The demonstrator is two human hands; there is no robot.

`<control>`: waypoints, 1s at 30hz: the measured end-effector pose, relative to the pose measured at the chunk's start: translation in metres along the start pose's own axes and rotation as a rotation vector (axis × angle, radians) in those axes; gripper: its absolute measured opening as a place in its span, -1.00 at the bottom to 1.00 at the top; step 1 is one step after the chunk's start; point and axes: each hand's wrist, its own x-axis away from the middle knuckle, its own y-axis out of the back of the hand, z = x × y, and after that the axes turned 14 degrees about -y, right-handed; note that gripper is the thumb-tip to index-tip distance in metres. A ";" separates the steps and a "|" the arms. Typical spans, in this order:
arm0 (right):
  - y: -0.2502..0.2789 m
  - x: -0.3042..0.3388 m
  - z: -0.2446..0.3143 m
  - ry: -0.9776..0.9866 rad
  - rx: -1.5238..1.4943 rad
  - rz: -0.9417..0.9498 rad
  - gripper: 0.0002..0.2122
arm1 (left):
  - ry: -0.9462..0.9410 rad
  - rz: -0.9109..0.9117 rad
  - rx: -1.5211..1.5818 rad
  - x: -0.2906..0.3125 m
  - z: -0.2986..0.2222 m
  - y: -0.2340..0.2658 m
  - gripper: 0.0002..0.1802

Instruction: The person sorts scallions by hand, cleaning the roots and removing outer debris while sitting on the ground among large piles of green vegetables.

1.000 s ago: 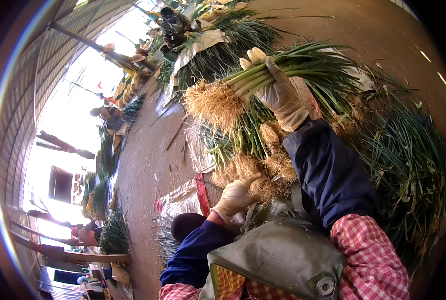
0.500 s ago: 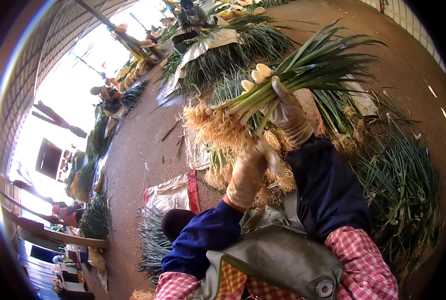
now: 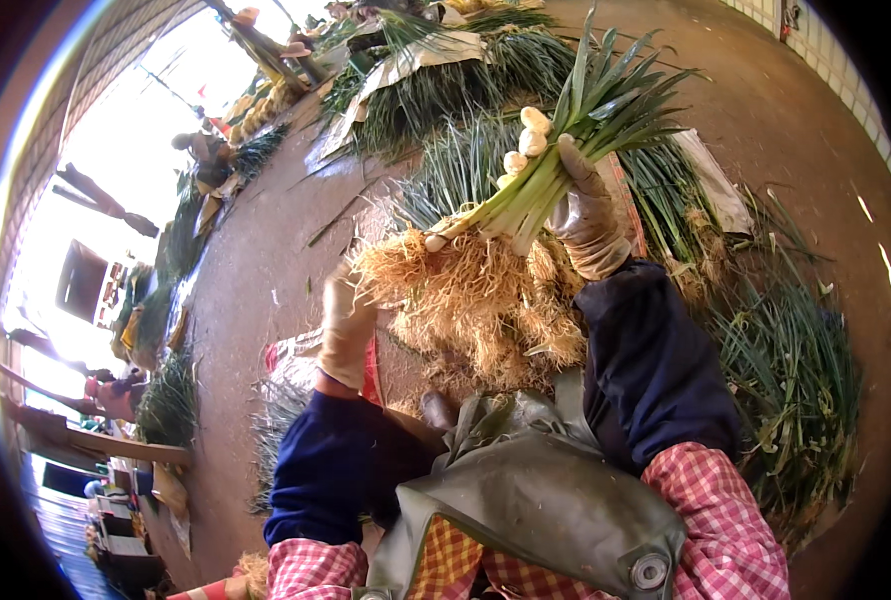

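Note:
My gloved right hand is closed round a bunch of leeks, its white fingertips showing on the far side and its thumb on the near side. The green leaves point up and to the right. Long tan roots hang from the lower left end of the bunch. My gloved left hand is at the left edge of these roots. Its fingers are blurred and partly hidden, so whether it touches or grips any roots is unclear. More rooted leeks lie beneath the bunch.
Leek heaps lie ahead and at my right. A pale sack lies right of the bunch; a red-edged sack is beside my left hand. A dark green apron covers my lap. People sit at far-left piles.
My left hand has moved left, from under the stems to the outer edge of the roots. In my right hand the bunch has tipped more upright and shifted slightly left.

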 end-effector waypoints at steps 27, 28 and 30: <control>0.014 -0.013 -0.028 -0.088 0.100 -0.185 -0.49 | 0.265 0.041 0.112 -0.056 -0.004 -0.088 -0.88; 0.021 -0.012 -0.032 -0.095 0.050 -0.153 -0.50 | 0.273 -0.019 0.184 -0.053 -0.005 -0.091 -0.88; 0.024 -0.015 -0.035 -0.104 -0.039 -0.092 -0.53 | 0.283 -0.132 0.338 -0.049 -0.009 -0.101 -0.88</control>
